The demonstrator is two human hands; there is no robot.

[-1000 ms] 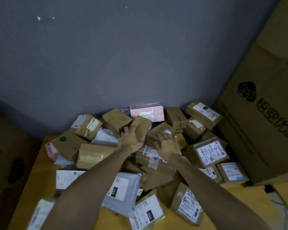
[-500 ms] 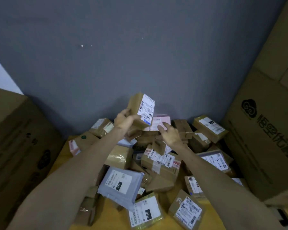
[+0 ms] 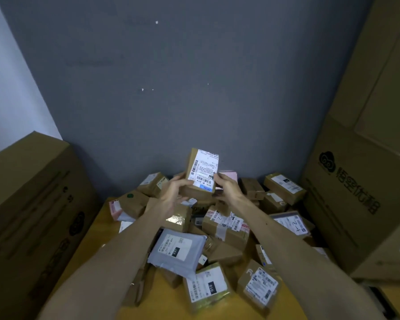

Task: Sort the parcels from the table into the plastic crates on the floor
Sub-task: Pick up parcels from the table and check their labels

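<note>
This looks like a parcel sorting or storage room, not a home. Across the lower middle of the frame, a heap of small brown cardboard parcels (image 3: 224,229) and a grey plastic mailer bag (image 3: 178,248) cover a yellow wooden table (image 3: 95,225), nearly all with white printed barcode labels. At centre, a small brown cardboard box (image 3: 202,169) shows such a label. Large brown corrugated cartons stand at the left edge (image 3: 32,204) and right edge (image 3: 356,215), the right one printed with a cloud logo. Behind is a bare grey wall (image 3: 194,88).
</note>
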